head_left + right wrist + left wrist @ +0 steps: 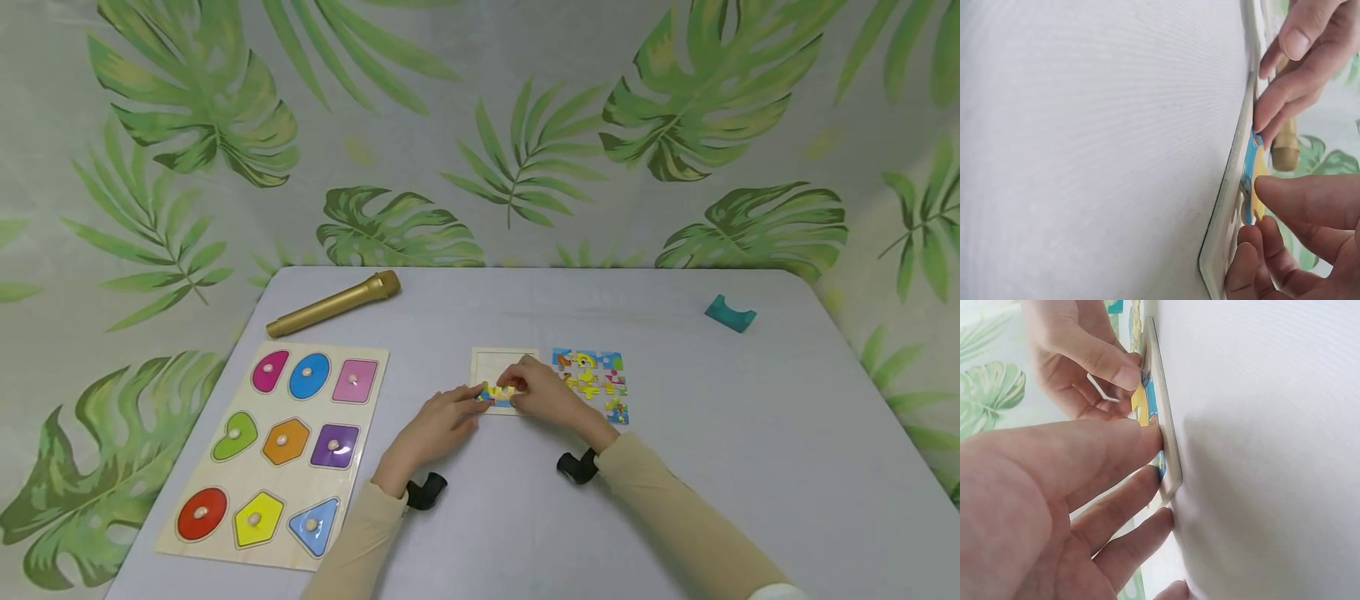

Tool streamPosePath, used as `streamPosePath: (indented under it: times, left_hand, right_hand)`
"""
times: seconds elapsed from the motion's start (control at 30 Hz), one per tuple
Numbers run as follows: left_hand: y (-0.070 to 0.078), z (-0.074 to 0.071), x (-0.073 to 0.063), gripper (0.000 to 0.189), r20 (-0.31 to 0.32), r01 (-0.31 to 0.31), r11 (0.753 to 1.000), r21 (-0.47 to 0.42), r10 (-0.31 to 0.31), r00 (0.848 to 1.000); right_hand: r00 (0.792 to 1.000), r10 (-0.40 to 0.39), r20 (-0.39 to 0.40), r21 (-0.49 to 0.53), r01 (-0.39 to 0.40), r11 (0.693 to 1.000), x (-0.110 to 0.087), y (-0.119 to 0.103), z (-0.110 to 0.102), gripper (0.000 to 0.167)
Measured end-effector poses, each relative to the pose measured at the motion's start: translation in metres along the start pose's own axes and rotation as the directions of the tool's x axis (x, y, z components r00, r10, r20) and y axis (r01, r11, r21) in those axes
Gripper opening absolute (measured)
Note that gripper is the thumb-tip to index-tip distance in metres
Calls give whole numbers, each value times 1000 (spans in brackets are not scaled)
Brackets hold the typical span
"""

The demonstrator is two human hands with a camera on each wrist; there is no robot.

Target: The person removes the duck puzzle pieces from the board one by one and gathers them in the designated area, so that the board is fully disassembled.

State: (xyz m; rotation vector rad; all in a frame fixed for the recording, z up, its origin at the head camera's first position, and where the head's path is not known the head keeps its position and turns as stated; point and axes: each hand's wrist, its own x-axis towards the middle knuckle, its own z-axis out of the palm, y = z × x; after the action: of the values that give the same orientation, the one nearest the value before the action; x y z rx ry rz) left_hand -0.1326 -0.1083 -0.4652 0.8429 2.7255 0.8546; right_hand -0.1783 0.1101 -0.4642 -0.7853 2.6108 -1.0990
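A small wooden puzzle tray lies mid-table, with colourful jigsaw pieces along its near edge. My left hand reaches in from the left; its extended fingers rest on the tray's near left corner and the piece there. My right hand pinches a yellow and blue jigsaw piece between thumb and fingers, low over the tray beside the left fingertips. Part of that piece is hidden by the fingers. Just right of the tray lie several more jigsaw pieces, laid close together and partly covered by the right wrist.
A wooden board of knobbed shapes lies at the left. Behind it rests a gold microphone. A teal curved block sits at the far right of the white table. Leaf-patterned cloth hangs behind.
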Motion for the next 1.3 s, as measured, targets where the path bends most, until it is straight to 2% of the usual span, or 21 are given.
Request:
streamPosePath:
  times: [0.13,0.27,0.4,0.57,0.77,1.03,1.3]
  left_hand:
    - [2,0,1,32,-3,9,1000,-13,-9,1000]
    - [2,0,2,32,-5,8,1000,-5,-8,1000]
    - [2,1,3,31,-2,13,1000,-1,-13,1000]
    - [1,2,3,31,0,22,1000,-10,-22,1000]
    - [3,1,2,30,-9,20,1000,-24,-20,1000]
    - [3,2,0,31,-11,35,999,-23,-35,999]
    - [4,2,1,30,-15,27,999,-31,-27,1000]
  right_hand:
    - [1000,-21,-15,5,21,1000,2,0,1,23]
    - [999,-30,-21,60,31,998,2,4,-1,23]
    - [1000,3,-26,142,0,990,-1,10,-8,21]
    - [999,43,-32,213,-35,977,-10,13,-28,17]
    - [995,99,-25,256,-89,963,-27,37,-46,16]
    - [986,160,-47,195,-148,970,-51,59,-65,14]
    - [984,175,-45,183,-164,969,-63,69,-72,14]
